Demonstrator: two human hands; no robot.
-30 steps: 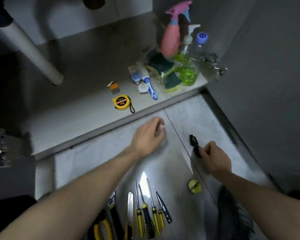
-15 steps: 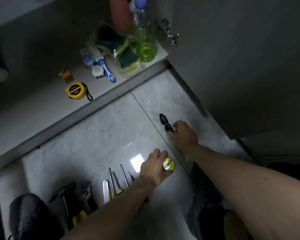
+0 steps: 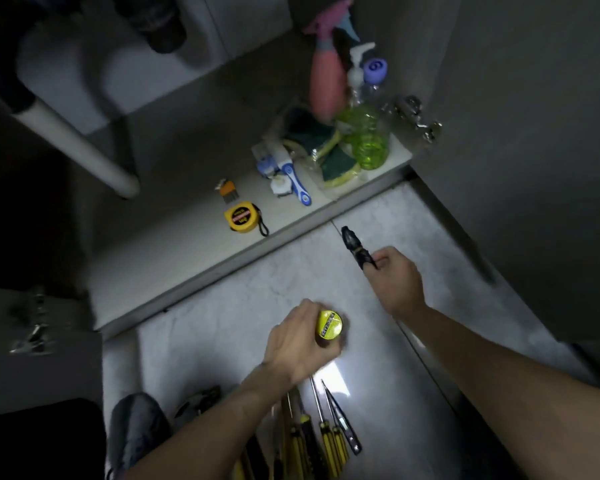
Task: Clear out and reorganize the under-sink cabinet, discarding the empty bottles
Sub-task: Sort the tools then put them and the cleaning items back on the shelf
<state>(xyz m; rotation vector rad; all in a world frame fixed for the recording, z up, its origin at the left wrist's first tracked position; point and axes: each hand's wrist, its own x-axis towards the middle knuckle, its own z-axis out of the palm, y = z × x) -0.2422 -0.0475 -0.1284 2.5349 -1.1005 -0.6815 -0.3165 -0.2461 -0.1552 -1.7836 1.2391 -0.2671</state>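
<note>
My left hand [image 3: 297,344] grips a small round yellow-topped object [image 3: 329,324] just above the grey floor tiles. My right hand [image 3: 394,278] holds a slim black tool [image 3: 354,245] that points toward the cabinet edge. On the right of the cabinet floor [image 3: 174,237] stand a pink spray bottle [image 3: 326,84], a clear pump bottle with green liquid [image 3: 359,123] and a clear bottle with a purple cap [image 3: 374,98]. Green and yellow sponges [image 3: 321,147] lie in front of them.
A yellow tape measure [image 3: 242,217], a small orange comb-like piece [image 3: 226,187] and a blue-white brush [image 3: 293,180] lie on the cabinet floor. A white drain pipe [image 3: 80,143] slants at left. Several yellow-handled screwdrivers [image 3: 312,438] lie on the tiles near me. The open door [image 3: 534,150] stands at right.
My left hand went from near the cabinet edge back to the yellow-topped object, closed round it and lifted it. My right hand stayed by the black tool. The view tilted back up.
</note>
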